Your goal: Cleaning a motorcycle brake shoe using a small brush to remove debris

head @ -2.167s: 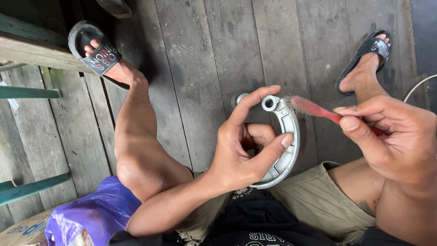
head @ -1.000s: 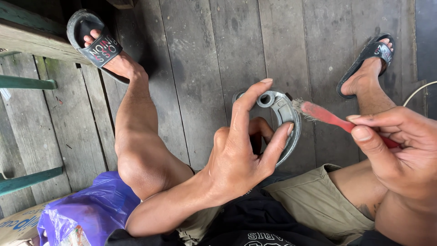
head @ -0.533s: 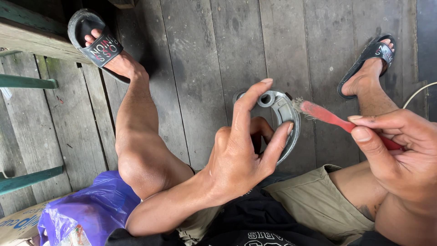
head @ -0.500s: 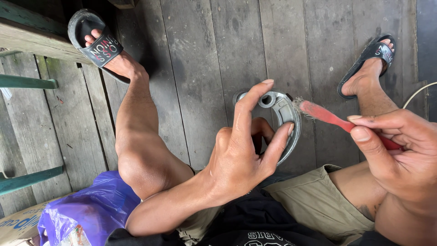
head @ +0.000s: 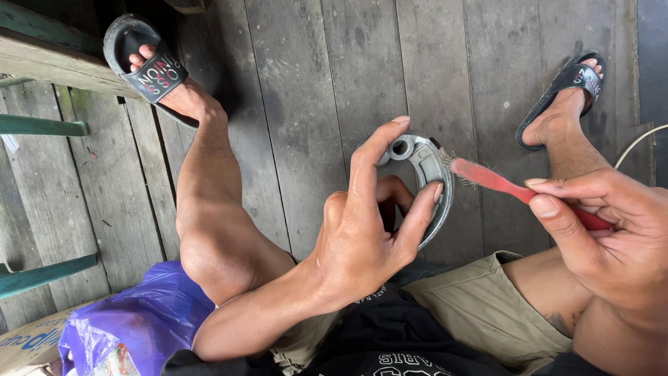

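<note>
My left hand (head: 369, 230) grips a curved grey metal brake shoe (head: 435, 177) above my lap, index finger stretched up along its inner edge and the other fingers wrapped around its outer side. My right hand (head: 605, 237) holds a red-handled toothbrush (head: 511, 186), its worn bristles touching the upper outer rim of the shoe. Most of the shoe's lower part is hidden behind my left hand.
I sit over a weathered wooden plank floor (head: 313, 90), both feet in black sandals (head: 149, 66) (head: 567, 87). A purple plastic bag (head: 139, 324) on a cardboard box lies at lower left. Green wooden bars (head: 42, 125) stand at the left; a white cable (head: 637, 143) runs at the right edge.
The brake shoe has turned a little in my left hand and the toothbrush has shifted slightly along its rim; my left hand's grip has closed further over the shoe.
</note>
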